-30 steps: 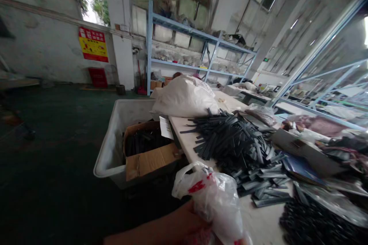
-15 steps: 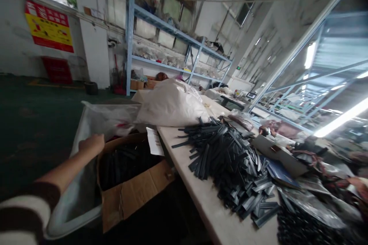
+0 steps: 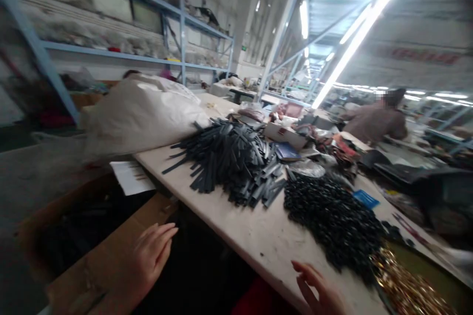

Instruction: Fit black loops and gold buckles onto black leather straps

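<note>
My left hand (image 3: pixel 150 258) hovers in front of the flap of a cardboard box (image 3: pixel 111 251), its fingers stretched out and nothing visible in them. Dark pieces lie inside that box, hard to make out. At the lower right, my right hand (image 3: pixel 318 288) is over the near edge of the pale table (image 3: pixel 236 221), fingers apart and holding nothing. Beyond the hands, a heap of flat black strips (image 3: pixel 232 157) spreads over the tabletop. A pile of small glossy black pieces (image 3: pixel 332 216) lies nearest the right hand, with gold-coloured metal pieces (image 3: pixel 410 280) beside it.
A large white sack (image 3: pixel 144 113) rests at the table's far left. A white paper sheet (image 3: pixel 131 177) overlaps the box. Scissors (image 3: pixel 408 226) and a blue packet (image 3: pixel 365 199) lie on the right. Another person (image 3: pixel 377 120) is farther back. Blue shelving (image 3: pixel 111 54) lines the wall.
The view has swung right, bringing the gold pieces and another person into sight. My left hand has moved from the box's far side to its near flap. My right hand has come into view.
</note>
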`<state>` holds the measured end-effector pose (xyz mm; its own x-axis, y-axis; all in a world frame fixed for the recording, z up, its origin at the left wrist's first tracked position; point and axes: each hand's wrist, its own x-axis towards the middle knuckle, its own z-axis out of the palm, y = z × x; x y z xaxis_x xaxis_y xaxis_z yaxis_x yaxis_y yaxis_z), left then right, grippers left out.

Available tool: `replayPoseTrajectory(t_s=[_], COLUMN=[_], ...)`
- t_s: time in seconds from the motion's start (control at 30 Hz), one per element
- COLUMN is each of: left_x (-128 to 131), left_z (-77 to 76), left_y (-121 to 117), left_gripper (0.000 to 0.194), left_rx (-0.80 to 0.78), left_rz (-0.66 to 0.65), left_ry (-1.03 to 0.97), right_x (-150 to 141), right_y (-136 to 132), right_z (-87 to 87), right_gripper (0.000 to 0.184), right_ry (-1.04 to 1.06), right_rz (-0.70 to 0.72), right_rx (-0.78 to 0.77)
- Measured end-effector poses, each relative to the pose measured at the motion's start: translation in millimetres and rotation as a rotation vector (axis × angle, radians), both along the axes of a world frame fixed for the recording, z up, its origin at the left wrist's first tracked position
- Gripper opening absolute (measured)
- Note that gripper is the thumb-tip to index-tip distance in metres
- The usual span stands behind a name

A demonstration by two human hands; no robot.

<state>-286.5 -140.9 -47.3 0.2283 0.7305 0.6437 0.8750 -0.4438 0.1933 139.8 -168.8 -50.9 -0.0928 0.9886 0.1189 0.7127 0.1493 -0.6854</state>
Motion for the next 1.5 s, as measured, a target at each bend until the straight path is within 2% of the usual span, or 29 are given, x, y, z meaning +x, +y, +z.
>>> replayPoseTrajectory(t_s=[0.1,0.2,0.33,0.47,0.57,0.67,0.77,0.97,1.07,1.17,1.27,1.37,1.43,1.5], left_x=[91.9,165.4,230.1,284.9,317.5,335.5,345.3,360.2,358.7,344.9,321.1,299.9,291.9,288.4], left_z=[20.7,39.1,51.8,48.6,40.5,36.3,36.4,38.2,46.4,61.8,74.8,74.6,67.4,58.8], left_y=[37.9,81.5,142.4,193.1,215.2,222.2,220.5,212.5,206.8,193.4,157.0,93.0,45.7,6.5], left_gripper=[0.026,0.026,0.024,0.021,0.022,0.027,0.029,0.019,0.020,0.021,0.028,0.036,0.038,0.035], left_rx=[-0.085,-0.189,-0.340,-0.404,-0.448,-0.474,-0.505,-0.617,-0.634,-0.649,-0.699,-0.820,-1.055,-1.278], left_rz=[-0.245,-0.366,-0.205,-0.108,0.011,0.090,0.107,0.127,0.113,0.077,0.005,-0.119,-0.246,-0.287], left_ry=[-0.006,0.011,0.204,0.357,0.445,0.506,0.547,0.539,0.448,0.297,0.105,-0.143,-0.572,-0.786], right_x=[32.6,51.9,60.7,64.8,66.7,66.9,67.0,68.3,68.1,67.8,66.5,62.6,58.6,54.6], right_y=[6.0,8.4,6.8,9.3,12.1,12.5,10.9,7.3,6.0,4.6,3.7,4.2,4.4,4.0], right_z=[-12.1,-32.1,-48.3,-44.7,-38.3,-32.6,-27.5,-20.5,-19.5,-21.3,-24.0,-22.3,-16.9,-9.3], right_gripper=[0.027,0.026,0.025,0.024,0.022,0.022,0.022,0.022,0.023,0.023,0.023,0.021,0.027,0.030], right_ry=[-0.050,-0.015,0.127,0.259,0.291,0.295,0.287,0.288,0.276,0.273,0.310,0.434,0.642,0.908], right_rz=[-0.104,-0.195,-0.196,-0.201,-0.153,-0.110,-0.119,-0.148,-0.157,-0.149,-0.160,-0.193,-0.222,-0.262], right_rx=[0.079,0.125,0.144,0.157,0.173,0.169,0.145,0.141,0.134,0.142,0.151,0.109,-0.007,-0.153])
